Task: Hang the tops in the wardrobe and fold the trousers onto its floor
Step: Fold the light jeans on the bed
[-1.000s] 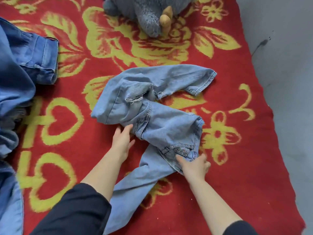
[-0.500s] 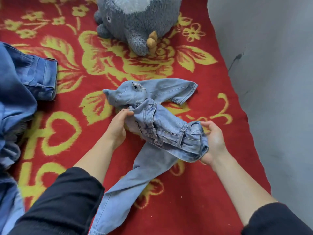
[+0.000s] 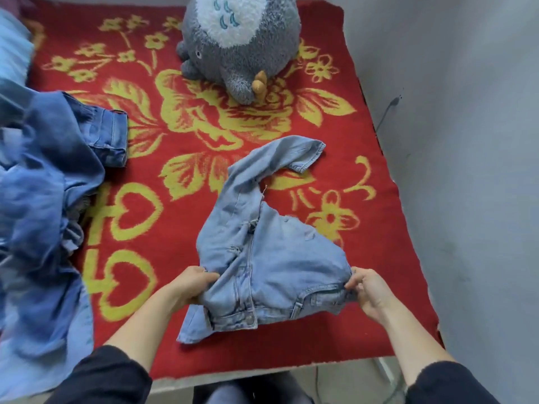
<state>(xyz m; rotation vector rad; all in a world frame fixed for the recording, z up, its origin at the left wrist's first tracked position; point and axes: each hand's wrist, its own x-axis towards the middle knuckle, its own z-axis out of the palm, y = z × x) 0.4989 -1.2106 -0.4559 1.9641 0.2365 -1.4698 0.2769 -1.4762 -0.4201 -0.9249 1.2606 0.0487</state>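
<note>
Light-blue denim jeans [image 3: 271, 266], distressed w/ small rips, are held up by the waistband at both sides, button facing the camera. One leg is draped away, its hem resting on the red floral blanket [image 3: 180, 158].

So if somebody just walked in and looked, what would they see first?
Probably the bright red blanket with big yellow flowers and hearts, which fills most of the view. At its far end sits a fluffy grey plush toy with a white tummy. In the middle near the front, the left hand and right hand grip a pair of light blue ripped denim jeans by the waist, with a heap of darker blue denim clothes on the left.
</note>
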